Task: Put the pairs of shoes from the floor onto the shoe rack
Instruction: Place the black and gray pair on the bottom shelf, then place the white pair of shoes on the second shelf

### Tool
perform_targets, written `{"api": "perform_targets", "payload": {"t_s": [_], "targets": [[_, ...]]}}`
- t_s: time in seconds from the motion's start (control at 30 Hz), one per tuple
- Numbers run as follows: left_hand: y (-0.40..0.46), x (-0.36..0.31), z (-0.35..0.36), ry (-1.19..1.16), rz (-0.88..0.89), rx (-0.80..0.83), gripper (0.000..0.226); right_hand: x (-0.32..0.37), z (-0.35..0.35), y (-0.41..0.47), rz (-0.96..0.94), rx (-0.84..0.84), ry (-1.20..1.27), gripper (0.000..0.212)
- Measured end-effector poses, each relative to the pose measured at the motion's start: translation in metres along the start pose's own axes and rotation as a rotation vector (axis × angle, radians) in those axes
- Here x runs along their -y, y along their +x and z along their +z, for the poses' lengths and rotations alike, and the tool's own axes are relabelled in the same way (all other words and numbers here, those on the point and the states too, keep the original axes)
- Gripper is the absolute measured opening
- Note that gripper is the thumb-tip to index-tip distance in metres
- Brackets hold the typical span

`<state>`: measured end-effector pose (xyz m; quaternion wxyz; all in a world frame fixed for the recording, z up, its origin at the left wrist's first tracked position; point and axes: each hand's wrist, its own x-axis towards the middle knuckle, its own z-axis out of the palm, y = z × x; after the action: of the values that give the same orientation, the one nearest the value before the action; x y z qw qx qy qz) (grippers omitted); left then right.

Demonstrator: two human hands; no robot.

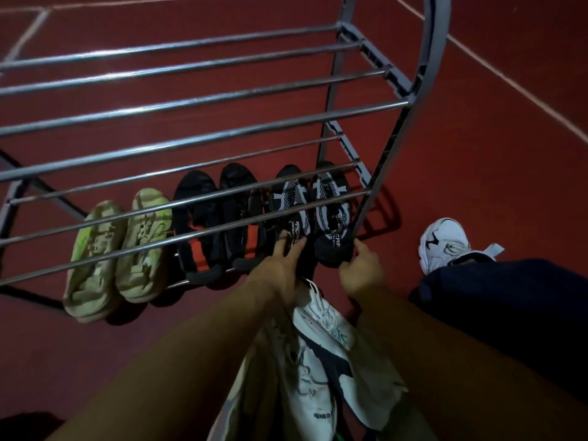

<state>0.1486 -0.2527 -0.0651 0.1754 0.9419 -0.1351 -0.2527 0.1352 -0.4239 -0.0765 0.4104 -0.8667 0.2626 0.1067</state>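
Head view: left hand (280, 265) and right hand (361, 268) each grip a heel of the patterned pair (310, 211) on the rack's (197, 218) bottom tier, 3 o'clock end. Fingertips hidden underneath; white pair (315, 361) at 6 o'clock, cut off.

On the white sneaker (313, 405) below my arms I read partial lettering, "RONED". Print on the black patterned shoes (310, 214) is cut off and illegible.

Both bare forearms stretched forward and down, nearly parallel, close together. Left hand (280, 268) palm down, fingers (297, 248) extended and slightly spread, grip loose. Right hand (361, 270) just beside it, fingers curled, thumb forward. Right leg bent, knee out to the right.
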Motion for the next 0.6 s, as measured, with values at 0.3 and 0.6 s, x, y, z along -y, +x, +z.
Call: {"api": "perform_targets", "payload": {"t_s": [0.3, 0.6], "targets": [[-0.109, 0.003, -0.004, -0.201, -0.138, -0.153, 0.051, 0.026, -0.02, -0.088, -0.158, 0.262, -0.358, 0.015], [-0.201, 0.016, 0.04, -0.697, -0.412, 0.002, 0.061, -0.06, 0.007, -0.171, -0.233, 0.385, -0.396, 0.078]]}}
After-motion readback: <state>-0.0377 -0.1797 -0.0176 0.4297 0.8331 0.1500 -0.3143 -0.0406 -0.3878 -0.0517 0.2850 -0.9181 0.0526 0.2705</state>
